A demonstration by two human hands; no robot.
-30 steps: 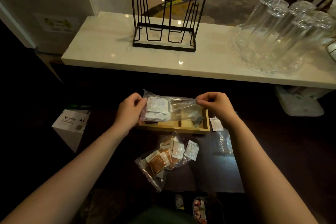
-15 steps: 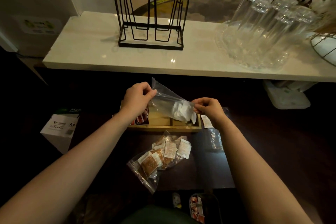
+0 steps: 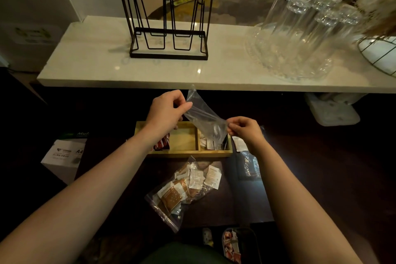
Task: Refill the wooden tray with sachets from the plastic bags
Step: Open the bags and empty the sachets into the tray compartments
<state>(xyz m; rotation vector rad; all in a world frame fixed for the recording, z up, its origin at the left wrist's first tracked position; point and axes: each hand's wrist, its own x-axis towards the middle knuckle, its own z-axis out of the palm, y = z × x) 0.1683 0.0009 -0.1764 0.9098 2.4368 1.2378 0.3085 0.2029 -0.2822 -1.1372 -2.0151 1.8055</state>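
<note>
A wooden tray (image 3: 190, 153) with three compartments sits on a dark table. Both hands hold a clear plastic bag (image 3: 204, 119) tilted over its right compartment: my left hand (image 3: 166, 111) pinches the raised end, my right hand (image 3: 244, 130) pinches the lower end. The bag looks empty. White sachets (image 3: 211, 142) lie in the right compartment, dark red sachets (image 3: 161, 144) in the left one; the middle one is bare. A second plastic bag (image 3: 182, 191) of brown and white sachets lies in front of the tray. One white sachet (image 3: 239, 143) lies right of the tray.
A white counter (image 3: 214, 70) behind carries a black wire rack (image 3: 169, 19) and upturned glasses (image 3: 300, 34) on a clear tray. A white A4 box (image 3: 64, 154) stands at the left. Another clear bag (image 3: 249, 165) lies right of the tray.
The bag went from level to tilted, my left hand rising and my right hand dropping. The white sachets slid out of it into the tray's right compartment.
</note>
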